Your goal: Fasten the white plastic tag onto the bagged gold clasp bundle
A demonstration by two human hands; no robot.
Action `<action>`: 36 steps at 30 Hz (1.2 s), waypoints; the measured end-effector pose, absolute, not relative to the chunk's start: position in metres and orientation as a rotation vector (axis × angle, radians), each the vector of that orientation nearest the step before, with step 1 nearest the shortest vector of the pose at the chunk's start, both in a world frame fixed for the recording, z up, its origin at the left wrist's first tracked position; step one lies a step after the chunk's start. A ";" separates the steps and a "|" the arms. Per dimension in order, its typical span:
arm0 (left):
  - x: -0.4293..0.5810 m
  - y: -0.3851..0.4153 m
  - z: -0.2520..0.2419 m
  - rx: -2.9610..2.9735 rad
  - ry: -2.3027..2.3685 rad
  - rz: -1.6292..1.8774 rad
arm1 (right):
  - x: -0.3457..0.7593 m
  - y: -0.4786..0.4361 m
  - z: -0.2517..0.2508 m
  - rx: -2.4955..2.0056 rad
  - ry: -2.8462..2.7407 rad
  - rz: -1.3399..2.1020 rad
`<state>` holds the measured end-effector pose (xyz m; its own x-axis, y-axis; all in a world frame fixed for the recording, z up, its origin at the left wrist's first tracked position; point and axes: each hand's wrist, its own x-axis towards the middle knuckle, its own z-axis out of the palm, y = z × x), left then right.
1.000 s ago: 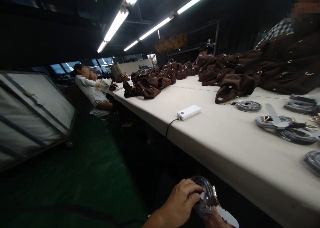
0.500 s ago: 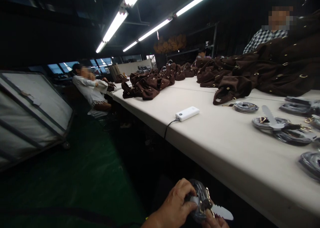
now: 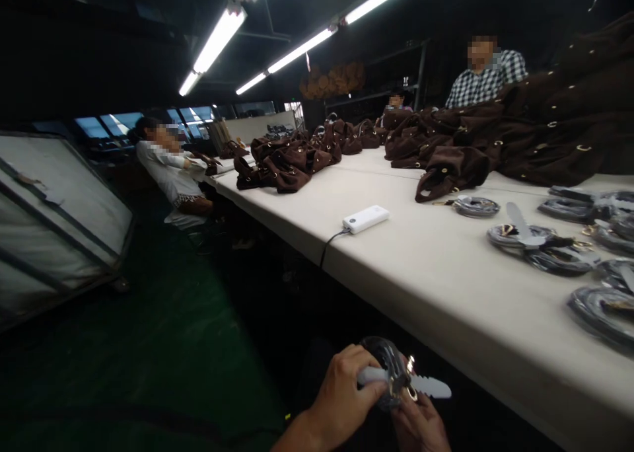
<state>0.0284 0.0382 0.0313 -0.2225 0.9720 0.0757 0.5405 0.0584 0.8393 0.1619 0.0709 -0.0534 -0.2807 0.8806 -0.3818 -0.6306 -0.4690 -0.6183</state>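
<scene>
Low in front of me, beside the table edge, I hold a coiled dark bag strap (image 3: pixel 384 349) wrapped in clear plastic. A white notched strip (image 3: pixel 432 386) runs through the coil and sticks out to the right. Gold-coloured metal clasps (image 3: pixel 411 366) hang at the coil's right side. My left hand (image 3: pixel 349 382) is closed on the coil's left side, with its thumb and fingers at the strip's wide end. My right hand (image 3: pixel 421 422) grips the coil from below, near the clasps; some of its fingers are hidden behind the strap.
The long white table (image 3: pixel 341 273) runs away from me. On it lie a white power bank (image 3: pixel 366 219) with a cable, brown bags (image 3: pixel 292 161) in heaps, and several coiled straps (image 3: pixel 475 205) at right. A white cart (image 3: pixel 64 207) stands left. Other people (image 3: pixel 166 161) are around the table.
The coil has turned slightly in my hands, and more of the white strip's left end shows. My view has shifted a little; the person in the checked shirt has moved left.
</scene>
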 end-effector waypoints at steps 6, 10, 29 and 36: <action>0.040 0.027 0.026 1.313 1.813 1.399 | 0.155 0.067 -0.015 -0.691 -0.403 1.908; 0.043 0.028 0.021 1.542 1.860 1.436 | 0.153 0.070 -0.013 -0.621 -0.352 1.899; 0.027 0.023 -0.004 1.665 1.838 1.218 | 0.141 0.049 -0.011 -0.763 -0.302 1.788; 0.031 0.020 -0.006 1.380 1.791 1.257 | 0.138 0.044 -0.017 -0.875 -0.553 1.632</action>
<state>0.0307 0.0200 -0.0058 -0.3239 0.9391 0.1150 0.4274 0.0368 0.9033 0.1380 0.0440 -0.0168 -0.0762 0.9652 -0.2500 -0.6145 -0.2429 -0.7506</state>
